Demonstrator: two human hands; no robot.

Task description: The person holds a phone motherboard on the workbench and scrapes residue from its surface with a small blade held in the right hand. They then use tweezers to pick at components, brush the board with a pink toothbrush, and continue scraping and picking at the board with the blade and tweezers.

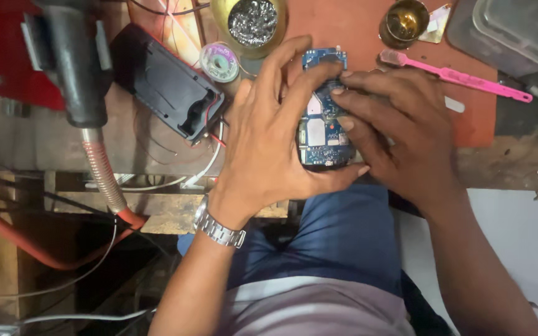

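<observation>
Item: blue circuit board (320, 124), long and narrow, held at the front edge of a worn wooden workbench (518, 163), over an orange-brown work mat (356, 28). Its long axis runs away from the body, one short end pointing at the far side of the bench and the other towards the lap.

Left hand (268, 140): spread wide and cupped along the board's left flank. The thumb is hooked under the near end; the index finger is laid across the far end. The board is steadied, not clenched.

Right hand (400, 134): brought in from the right, fingers curled, fingertips (342, 99) pressed on the board's upper face. Whether something small is pinched there cannot be told.

The board lies between both hands, touched by each; neither is clearly nearer.

Nearby: a black plastic housing (169, 84) to the left; a small spool of solder wick (219, 61); a brass holder of metal wool (251, 22); a small round tin (404, 22); a pink toothbrush (462, 78) to the right, well apart from the fingers. A metal wristwatch (218, 227) is worn on the left wrist.
</observation>
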